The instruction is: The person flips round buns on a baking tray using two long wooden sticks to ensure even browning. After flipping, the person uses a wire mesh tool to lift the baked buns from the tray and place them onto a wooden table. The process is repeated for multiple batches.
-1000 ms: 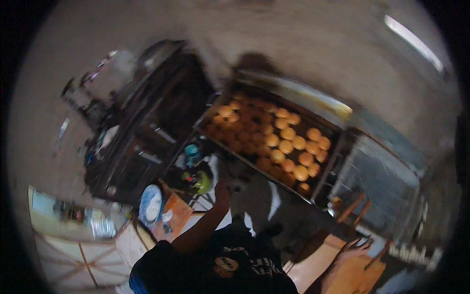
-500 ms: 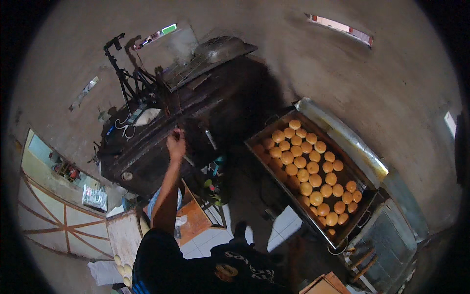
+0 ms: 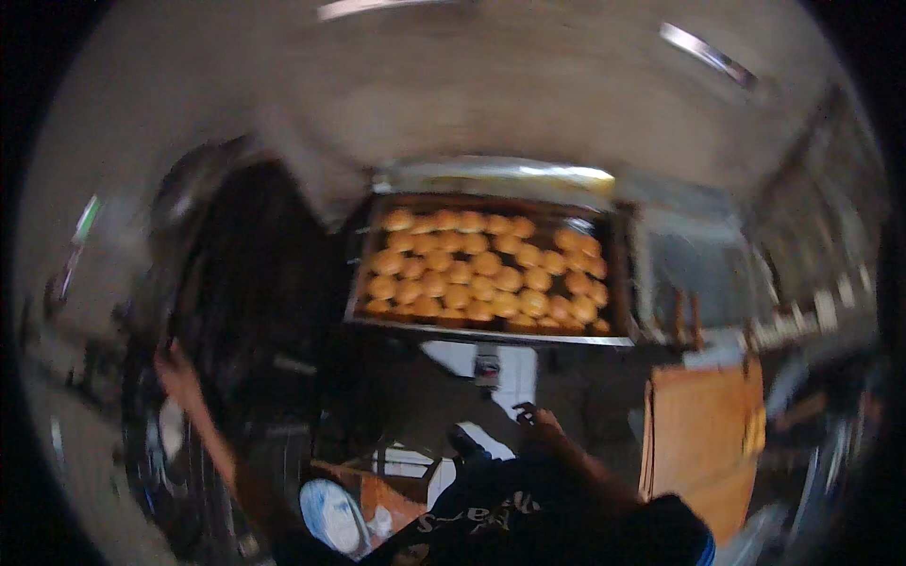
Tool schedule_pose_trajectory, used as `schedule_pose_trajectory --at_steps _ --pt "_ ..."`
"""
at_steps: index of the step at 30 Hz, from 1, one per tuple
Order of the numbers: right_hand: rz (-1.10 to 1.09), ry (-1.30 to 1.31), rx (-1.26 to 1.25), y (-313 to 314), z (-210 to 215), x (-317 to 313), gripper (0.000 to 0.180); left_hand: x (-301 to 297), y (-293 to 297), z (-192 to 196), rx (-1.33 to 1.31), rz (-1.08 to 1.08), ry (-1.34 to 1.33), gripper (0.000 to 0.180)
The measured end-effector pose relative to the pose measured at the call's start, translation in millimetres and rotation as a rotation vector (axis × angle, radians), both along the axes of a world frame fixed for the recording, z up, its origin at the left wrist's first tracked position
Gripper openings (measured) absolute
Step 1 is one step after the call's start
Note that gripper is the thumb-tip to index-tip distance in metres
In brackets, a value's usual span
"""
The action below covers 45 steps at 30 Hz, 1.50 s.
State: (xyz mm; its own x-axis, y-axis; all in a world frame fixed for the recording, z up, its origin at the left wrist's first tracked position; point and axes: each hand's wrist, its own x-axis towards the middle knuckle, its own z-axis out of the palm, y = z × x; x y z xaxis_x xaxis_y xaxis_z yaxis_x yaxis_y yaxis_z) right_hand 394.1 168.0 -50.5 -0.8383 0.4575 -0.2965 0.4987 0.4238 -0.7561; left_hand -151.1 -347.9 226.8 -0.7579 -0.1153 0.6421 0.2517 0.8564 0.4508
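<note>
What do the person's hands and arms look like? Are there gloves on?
No gloves that I can see: the left hand and right hand look bare, though blur hides small details like rings. The dark shirt has short sleeves, pale lettering on its front and a little blue by the right shoulder.

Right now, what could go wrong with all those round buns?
The buns sit uncovered and close together in the wide tray, so a hard bump might shove some into each other. The right hand is on the near side of the tray and could knock its edge if it swung forward. The left hand is by a dark, blurry area, so it might brush something unseen.
</note>
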Motion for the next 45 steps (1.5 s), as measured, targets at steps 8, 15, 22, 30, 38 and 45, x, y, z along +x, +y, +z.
schedule_pose_trajectory --at_steps 8,15,22,30,38,45 --pt "-0.188 0.06 0.0 10.5 0.3 34.9 0.027 162.4 252.5 -101.5 0.313 -0.879 -0.205 0.031" --pt "-0.539 0.106 0.109 56.7 12.7 104.5 0.035 341.9 433.2 -161.2 0.424 -1.338 -1.052 0.02" --pt "-1.187 0.291 0.372 230.9 57.0 196.1 0.032 476.4 624.0 -137.3 0.018 -1.558 -1.007 0.026" --pt "-0.957 -0.333 0.854 487.8 5.3 242.8 0.048 592.3 910.6 -203.6 -0.327 -1.606 -0.827 0.048" --pt "-0.806 -0.28 0.313 513.9 17.5 236.8 0.056 610.3 991.2 -260.4 -0.925 -1.19 -0.791 0.064" --pt "-1.069 0.375 -0.29 493.7 42.2 266.2 0.041 607.8 1015.9 -289.0 -0.688 -1.175 -1.055 0.059"
